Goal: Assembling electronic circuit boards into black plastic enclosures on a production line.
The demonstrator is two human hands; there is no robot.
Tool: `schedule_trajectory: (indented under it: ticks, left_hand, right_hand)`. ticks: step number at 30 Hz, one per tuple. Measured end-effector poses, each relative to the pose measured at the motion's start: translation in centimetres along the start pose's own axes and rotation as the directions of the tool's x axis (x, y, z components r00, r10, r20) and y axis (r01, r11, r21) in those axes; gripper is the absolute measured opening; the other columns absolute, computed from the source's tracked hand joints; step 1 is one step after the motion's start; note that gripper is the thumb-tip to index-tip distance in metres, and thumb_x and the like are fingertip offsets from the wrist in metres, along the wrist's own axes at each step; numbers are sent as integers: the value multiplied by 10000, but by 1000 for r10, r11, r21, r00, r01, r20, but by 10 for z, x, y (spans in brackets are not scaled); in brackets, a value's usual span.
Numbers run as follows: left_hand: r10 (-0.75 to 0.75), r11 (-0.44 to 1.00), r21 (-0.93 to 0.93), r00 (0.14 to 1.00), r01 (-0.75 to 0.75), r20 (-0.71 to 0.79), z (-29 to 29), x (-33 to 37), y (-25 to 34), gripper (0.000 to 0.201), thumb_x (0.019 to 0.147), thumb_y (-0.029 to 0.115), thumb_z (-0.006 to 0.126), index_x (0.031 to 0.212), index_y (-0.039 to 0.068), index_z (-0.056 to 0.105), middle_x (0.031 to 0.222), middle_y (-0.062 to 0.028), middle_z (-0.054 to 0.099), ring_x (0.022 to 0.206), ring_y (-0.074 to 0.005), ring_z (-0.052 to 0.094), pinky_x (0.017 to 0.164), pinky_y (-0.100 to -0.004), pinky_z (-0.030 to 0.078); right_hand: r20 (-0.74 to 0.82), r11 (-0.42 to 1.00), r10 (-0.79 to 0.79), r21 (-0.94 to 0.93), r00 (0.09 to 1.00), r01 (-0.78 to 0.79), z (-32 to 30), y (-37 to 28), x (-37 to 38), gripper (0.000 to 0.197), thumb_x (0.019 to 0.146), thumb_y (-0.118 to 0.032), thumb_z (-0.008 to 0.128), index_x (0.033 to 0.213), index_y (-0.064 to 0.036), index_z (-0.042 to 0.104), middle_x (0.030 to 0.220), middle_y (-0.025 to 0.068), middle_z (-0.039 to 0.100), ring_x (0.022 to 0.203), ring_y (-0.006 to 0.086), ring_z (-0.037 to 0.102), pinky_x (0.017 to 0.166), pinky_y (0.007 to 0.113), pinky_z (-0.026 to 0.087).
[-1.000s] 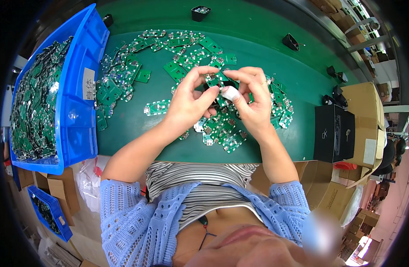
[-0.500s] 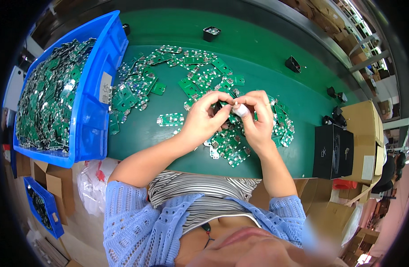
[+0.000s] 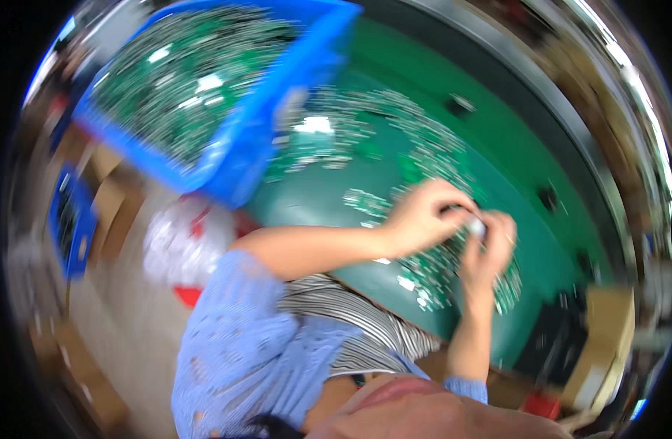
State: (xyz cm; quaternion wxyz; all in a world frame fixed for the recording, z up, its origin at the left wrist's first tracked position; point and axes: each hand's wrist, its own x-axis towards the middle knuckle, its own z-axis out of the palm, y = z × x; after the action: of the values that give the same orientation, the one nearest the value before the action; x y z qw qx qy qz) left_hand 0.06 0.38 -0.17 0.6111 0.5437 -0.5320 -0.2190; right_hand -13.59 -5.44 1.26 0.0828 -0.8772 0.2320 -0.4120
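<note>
My left hand (image 3: 425, 218) and my right hand (image 3: 491, 249) meet at the fingertips over the heap of boards, both with fingers pinched closed. Something small and dark seems to be between them, but blur and the fingers hide what it is. A white wrap covers my right thumb. Beneath and around the hands lie green circuit boards (image 3: 435, 267) in a loose heap on the green tabletop (image 3: 299, 201). One board (image 3: 367, 201) lies a little apart, left of my left hand.
A large blue bin (image 3: 259, 139) heaped with circuit boards stands at the far left. Small black cups (image 3: 459, 106) sit along the table's far side. At the right are a black box (image 3: 552, 344) and a cardboard box (image 3: 603, 344). A white plastic bag (image 3: 186, 245) lies below the bin.
The whole view has swung and blurred, so the bin and table appear turned and shifted right. My hands stay together over the boards, still pinched.
</note>
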Motion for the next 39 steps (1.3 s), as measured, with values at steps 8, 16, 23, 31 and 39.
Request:
schedule_trajectory:
  ticks: [8,16,23,31,39]
  left_hand:
    - [285,922,270,958,-278,11,13,-9,1,69,752,209,638,800,161,624,919,-41,507,691,-218,591,537,-356,475]
    - [254,929,277,967,-245,2,10,-4,0,65,766,198,624,781,139,600,891,-57,508,675,-225,577,536,-342,477]
    - [-160,974,-146,983,171,85,7,-1,4,146,761,208,633,811,76,597,813,-80,538,683,-223,567,626,-320,468]
    - [-79,995,-53,988,87,133,9,-4,6,135,761,200,633,834,89,608,825,-69,555,774,-221,561,678,-321,455]
    - [10,997,-75,991,-1,131,-2,0,-4,68,793,84,620,858,66,620,838,-49,553,726,-138,540,618,-259,440]
  right_hand:
    - [197,973,42,-229,979,5,-19,-7,-7,105,851,-31,471,926,24,519,917,171,494,845,334,499,689,416,414]
    - [184,985,91,-162,979,-61,-17,-5,-9,124,830,-33,512,941,18,536,881,142,500,815,281,508,658,359,422]
    - [98,943,185,261,978,-204,-13,3,-12,96,798,10,518,887,11,554,884,88,520,800,193,500,651,282,414]
    - [85,877,272,389,959,-283,-12,14,-25,160,767,33,485,923,24,520,915,101,491,816,198,482,705,288,413]
    - [34,892,265,370,964,-258,-4,0,-10,132,724,37,583,847,-8,570,857,93,547,792,196,517,678,268,424]
